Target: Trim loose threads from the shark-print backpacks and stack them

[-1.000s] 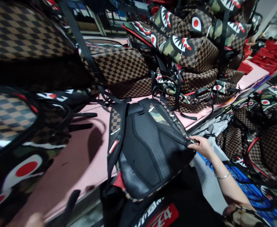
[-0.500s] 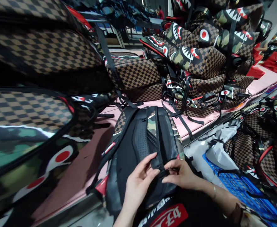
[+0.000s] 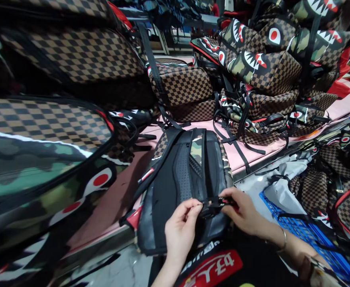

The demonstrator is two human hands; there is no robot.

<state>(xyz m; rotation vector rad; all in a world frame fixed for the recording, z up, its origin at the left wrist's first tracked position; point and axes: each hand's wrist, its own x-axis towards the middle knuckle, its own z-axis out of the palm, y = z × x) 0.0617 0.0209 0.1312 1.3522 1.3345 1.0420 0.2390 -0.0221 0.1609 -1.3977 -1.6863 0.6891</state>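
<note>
A backpack (image 3: 157, 199) lies with its black padded back facing up on the pink table edge close to my body. Checkered and camouflage trim shows along its sides. Over its lower part, a black strap with what looks like a dark buckle (image 3: 213, 202) stretches between my hands. My left hand (image 3: 182, 223) pinches its left end between thumb and fingers. At the other end, my right hand (image 3: 242, 211) grips the strap, fingers closed. Small details of the buckle are too dark to make out.
Large checkered backpacks with shark faces (image 3: 82, 59) crowd the left side. More are stacked on the pink table (image 3: 240, 153) ahead. At the right, a blue plastic crate (image 3: 312, 239) stands low beside further backpacks (image 3: 315, 195). A person in red (image 3: 215, 8) is far back.
My hands have moved apart, drawing the strap sideways between them. My left fingers have closed into a pinch. The view has shifted slightly, so the surroundings sit further right.
</note>
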